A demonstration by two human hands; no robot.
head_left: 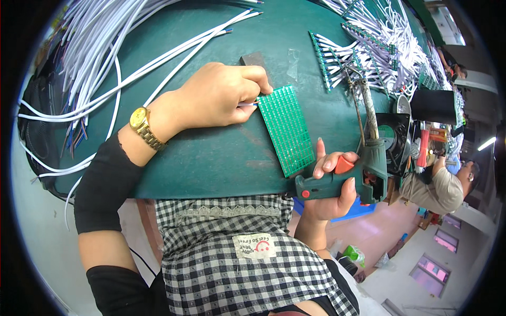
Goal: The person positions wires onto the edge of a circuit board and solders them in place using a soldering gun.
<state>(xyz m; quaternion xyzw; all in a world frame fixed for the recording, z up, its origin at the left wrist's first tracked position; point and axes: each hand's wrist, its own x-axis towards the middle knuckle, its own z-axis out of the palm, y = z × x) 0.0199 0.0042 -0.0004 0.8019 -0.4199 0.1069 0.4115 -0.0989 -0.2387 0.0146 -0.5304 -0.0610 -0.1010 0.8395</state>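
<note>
A green circuit board panel (289, 134), marked in a grid of small pads, lies tilted on the green work table. My left hand (221, 97), with a gold watch on the wrist, is closed in a pinch at the board's upper left corner. Between its fingers is the end of a cable (246, 105) with thin coloured wires, which meets the board's left edge. My right hand (332, 181) grips a green soldering gun (372, 166) by its handle, fingers by the orange trigger. The gun's metal tip points away, apart from the board. A dark block (253, 60) sits just beyond my left hand.
Loose white cables (100, 47) pile up at the far left, some running across the table (211, 163). At the far right lies a heap of boards with white cables attached (369, 47). A black fan-like device (395, 134) stands right of the gun. Another person (445, 184) sits beyond.
</note>
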